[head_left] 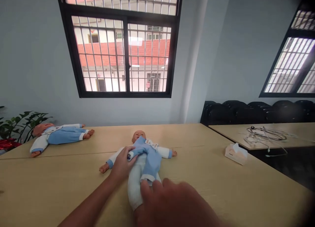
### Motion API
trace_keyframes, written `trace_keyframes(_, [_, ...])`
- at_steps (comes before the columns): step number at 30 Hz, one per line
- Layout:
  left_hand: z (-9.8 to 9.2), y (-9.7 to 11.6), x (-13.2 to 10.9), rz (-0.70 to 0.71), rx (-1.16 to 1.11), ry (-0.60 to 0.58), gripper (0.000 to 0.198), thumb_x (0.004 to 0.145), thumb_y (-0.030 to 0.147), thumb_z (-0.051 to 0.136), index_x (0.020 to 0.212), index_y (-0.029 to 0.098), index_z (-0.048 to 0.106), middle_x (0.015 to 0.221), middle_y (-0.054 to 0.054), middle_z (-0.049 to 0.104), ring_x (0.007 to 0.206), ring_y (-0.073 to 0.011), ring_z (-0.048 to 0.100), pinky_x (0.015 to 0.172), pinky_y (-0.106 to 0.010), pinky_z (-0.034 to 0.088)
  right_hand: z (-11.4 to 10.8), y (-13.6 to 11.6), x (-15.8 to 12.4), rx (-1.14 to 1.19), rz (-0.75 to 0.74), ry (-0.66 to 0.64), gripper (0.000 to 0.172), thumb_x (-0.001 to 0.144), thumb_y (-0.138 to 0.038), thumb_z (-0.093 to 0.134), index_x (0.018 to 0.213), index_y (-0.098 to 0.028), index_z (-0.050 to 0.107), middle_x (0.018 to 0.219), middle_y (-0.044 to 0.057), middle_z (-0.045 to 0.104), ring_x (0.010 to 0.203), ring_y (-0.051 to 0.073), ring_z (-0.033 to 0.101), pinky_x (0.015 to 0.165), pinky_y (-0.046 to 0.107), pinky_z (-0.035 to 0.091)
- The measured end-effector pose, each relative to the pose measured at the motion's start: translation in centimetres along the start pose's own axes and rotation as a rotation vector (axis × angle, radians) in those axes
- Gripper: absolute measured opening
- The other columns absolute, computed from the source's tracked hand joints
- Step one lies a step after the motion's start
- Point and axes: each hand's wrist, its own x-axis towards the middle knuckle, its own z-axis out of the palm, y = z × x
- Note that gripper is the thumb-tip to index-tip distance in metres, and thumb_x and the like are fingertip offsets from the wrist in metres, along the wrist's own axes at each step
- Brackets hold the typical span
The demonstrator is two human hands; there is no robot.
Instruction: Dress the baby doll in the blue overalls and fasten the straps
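A baby doll [139, 164] lies on its back on the table, head away from me, in a white top and pale leggings. Blue trousers [153, 159] with white cuffs are spread loosely over its belly, with one leg folded to the left. My left hand [123, 163] grips that folded trouser leg near its cuff. Blurred and close to the camera, my right hand [172, 200] is closed with its fingers curled by the other cuff and the doll's lower leg. What its fingers hold is hidden. One doll foot is partly covered by this hand.
A second doll [65, 134] in blue and white lies at the far left, beside a plant [23, 125]. To the right stands a tissue box [236, 154]. Tangled cables [265, 135] rest on another table [300, 135], with black chairs [246, 112] behind.
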Motion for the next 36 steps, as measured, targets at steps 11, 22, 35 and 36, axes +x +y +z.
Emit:
trace_keyframes(11, [-2.8,2.2,-6.0,-0.06,-0.165,-0.06,0.027,0.091,0.031,0.064,0.116,0.024,0.064,0.117,-0.007,0.073,0.112,-0.0254,0.069,0.097,-0.04,0.055,11.5,10.3,-0.5,0.185,0.225,-0.093,0.042,0.086,-0.009,0.051,0.121,-0.023,0.068,0.14,0.012,0.061,0.124,0.028,0.059,0.102,0.043,0.05])
trace_keyframes(22, [-6.2,9.2,-8.8,0.342,-0.291,-0.751,0.052,0.09,0.036,0.071,0.139,0.042,0.056,0.144,0.0,0.063,0.126,-0.0244,0.063,0.11,-0.038,0.05,2.7,11.7,-7.6,0.603,0.257,-0.283,0.038,0.085,-0.034,0.071,0.123,-0.034,0.071,0.131,0.009,0.067,0.12,0.032,0.062,0.103,0.045,0.049])
trace_keyframes(35, [3.3,0.8,3.5,0.275,0.039,-0.473,0.091,0.076,0.04,0.082,0.155,0.023,0.039,0.159,-0.016,0.043,0.148,-0.0348,0.04,0.121,-0.054,0.036,15.4,17.9,9.3,0.496,0.302,0.032,0.025,0.096,-0.029,0.052,0.081,-0.016,0.067,0.085,0.007,0.066,0.087,0.022,0.06,0.086,0.034,0.044])
trace_keyframes(36, [3.5,0.4,3.6,0.284,0.027,-0.49,0.098,0.075,0.042,0.083,0.158,0.022,0.034,0.162,-0.016,0.04,0.15,-0.0347,0.037,0.122,-0.053,0.035,15.8,17.9,9.2,0.5,0.295,0.063,0.021,0.095,-0.028,0.054,0.084,-0.016,0.067,0.09,0.007,0.066,0.092,0.022,0.059,0.088,0.034,0.044])
